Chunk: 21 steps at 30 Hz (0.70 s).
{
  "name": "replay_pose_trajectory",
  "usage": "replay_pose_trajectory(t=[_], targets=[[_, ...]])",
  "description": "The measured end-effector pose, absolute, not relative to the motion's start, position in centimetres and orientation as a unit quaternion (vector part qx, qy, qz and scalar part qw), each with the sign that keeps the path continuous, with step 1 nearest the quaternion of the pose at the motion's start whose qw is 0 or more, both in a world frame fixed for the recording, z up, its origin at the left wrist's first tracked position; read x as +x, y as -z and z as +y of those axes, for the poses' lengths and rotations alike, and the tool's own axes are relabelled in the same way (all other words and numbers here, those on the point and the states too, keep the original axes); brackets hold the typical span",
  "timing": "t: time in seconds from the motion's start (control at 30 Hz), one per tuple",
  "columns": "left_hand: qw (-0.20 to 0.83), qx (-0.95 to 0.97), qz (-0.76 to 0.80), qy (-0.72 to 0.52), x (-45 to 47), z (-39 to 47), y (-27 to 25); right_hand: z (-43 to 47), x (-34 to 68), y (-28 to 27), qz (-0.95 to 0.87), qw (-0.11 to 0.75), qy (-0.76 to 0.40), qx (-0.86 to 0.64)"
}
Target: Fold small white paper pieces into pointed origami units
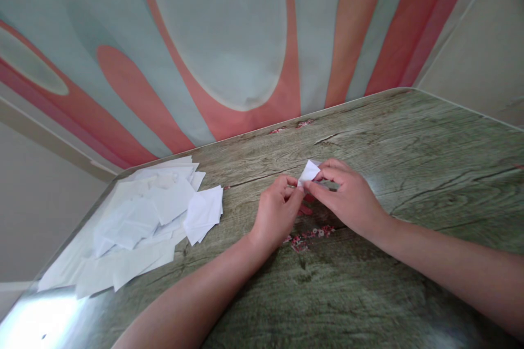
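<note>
Over the middle of the desk point(442, 174), the head view shows a small folded piece of white paper point(310, 170), one pointed corner up. The left hand point(279, 203) pinches its lower left corner in a thumb-and-finger grip; the right hand point(352, 196) pinches its right side. Streaky wood grain and pink flower prints point(313, 236) pattern the surface. To the left spreads a loose pile of thin white sheets point(137, 210), a smaller squarish stack point(205, 209) at its right edge. Behind, rounded coral shapes mark the grey-blue wall cover point(221, 27).
</note>
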<state>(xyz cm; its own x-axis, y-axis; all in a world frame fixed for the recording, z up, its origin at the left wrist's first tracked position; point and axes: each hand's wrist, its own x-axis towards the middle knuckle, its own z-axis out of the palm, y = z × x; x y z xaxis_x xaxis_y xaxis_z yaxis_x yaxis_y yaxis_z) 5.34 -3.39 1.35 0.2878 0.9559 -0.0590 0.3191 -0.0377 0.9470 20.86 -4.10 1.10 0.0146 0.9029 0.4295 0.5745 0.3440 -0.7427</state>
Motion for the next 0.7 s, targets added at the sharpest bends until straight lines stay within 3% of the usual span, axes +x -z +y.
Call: replay_pose_trajectory(t=[0.13, 0.3, 0.7], targets=[[0.528, 0.615, 0.486, -0.327, 5.4, -3.3, -1.2, -3.9, 20.9, -0.6, -0.699, 0.464, -0.124, -0.529], [0.594, 0.578, 0.464, -0.311, 5.3, -2.9, -1.4, -3.8, 21.2, -0.5, -0.721, 0.442, -0.148, -0.512], [0.595, 0.541, 0.481, -0.349, 5.2, -2.2, -1.3, -4.0, 21.1, -0.4, -0.682, 0.492, -0.167, -0.515]])
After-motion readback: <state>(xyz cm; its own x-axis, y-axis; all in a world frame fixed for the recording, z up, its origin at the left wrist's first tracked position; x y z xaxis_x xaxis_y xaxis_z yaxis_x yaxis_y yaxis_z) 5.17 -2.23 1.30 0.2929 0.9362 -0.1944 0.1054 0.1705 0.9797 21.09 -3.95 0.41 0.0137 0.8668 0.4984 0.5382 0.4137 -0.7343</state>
